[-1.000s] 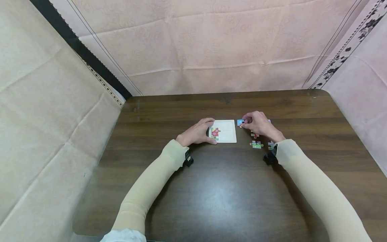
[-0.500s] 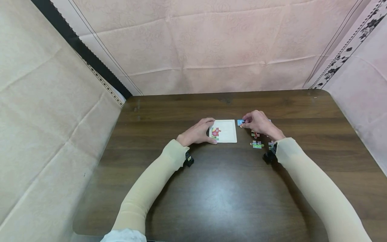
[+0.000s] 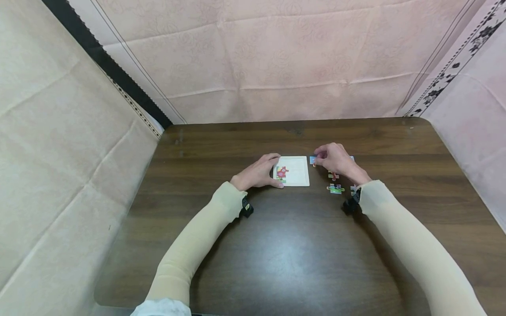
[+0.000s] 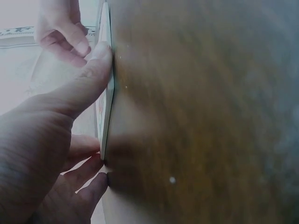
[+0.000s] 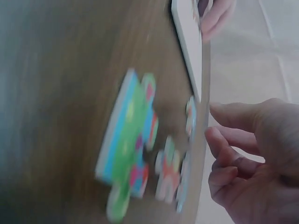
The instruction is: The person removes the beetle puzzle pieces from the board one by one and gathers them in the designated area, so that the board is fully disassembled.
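Note:
My left hand (image 3: 258, 172) grips the white puzzle tray (image 3: 297, 171) at its left side, thumb on the near edge and fingers at the far left corner. Joined puzzle pieces (image 3: 281, 173), red above green, lie at the tray's lower left. In the left wrist view the thumb (image 4: 93, 77) lies along the tray's edge. My right hand (image 3: 335, 159) hovers over a blue-topped puzzle piece (image 3: 312, 160) just right of the tray and partly hides it. The right wrist view shows its thumb and bent index finger slightly apart, with nothing between them.
More loose pieces lie right of the tray: a green-edged piece (image 3: 335, 189), a red piece (image 3: 333, 176), a purplish piece (image 3: 353, 190) partly behind the wrist camera, and a blue piece (image 3: 352, 157) behind the right hand. Cloth (image 3: 276, 66) hangs behind the brown table (image 3: 237, 263).
My right hand has shifted slightly left and away from me, covering more of the blue-topped piece. The left hand keeps its hold on the tray.

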Available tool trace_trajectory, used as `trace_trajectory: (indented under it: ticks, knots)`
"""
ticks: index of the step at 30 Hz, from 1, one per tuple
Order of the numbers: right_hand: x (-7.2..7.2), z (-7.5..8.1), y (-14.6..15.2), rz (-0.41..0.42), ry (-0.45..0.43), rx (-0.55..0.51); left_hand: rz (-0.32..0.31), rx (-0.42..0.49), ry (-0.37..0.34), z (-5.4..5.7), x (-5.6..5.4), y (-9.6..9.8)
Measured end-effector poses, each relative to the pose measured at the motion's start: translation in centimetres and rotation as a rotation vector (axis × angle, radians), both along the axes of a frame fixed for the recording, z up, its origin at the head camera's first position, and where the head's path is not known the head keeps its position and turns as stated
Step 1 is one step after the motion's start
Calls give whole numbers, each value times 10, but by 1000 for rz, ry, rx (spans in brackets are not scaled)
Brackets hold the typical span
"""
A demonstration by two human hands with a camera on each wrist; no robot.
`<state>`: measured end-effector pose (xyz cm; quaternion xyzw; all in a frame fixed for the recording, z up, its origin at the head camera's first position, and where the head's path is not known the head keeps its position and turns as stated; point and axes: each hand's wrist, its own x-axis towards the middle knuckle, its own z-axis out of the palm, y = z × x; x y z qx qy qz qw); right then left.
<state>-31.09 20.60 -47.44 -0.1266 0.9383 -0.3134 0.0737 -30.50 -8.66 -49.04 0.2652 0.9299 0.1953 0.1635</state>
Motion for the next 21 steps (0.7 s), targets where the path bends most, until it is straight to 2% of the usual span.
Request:
trace_trajectory:
  ticks: [3, 10, 14, 21]
  knots:
    - [3, 1, -13, 19, 33, -3, 9, -9, -8, 0, 0, 0]
    - [11, -1, -48, 107, 17, -6, 3, 5, -12, 1, 1, 0]
    - [12, -5, -63, 159, 39, 4, -8, 13, -6, 1, 1, -1]
    - [12, -10, -79, 169, 9, -2, -15, 16, 5, 0, 0, -1]
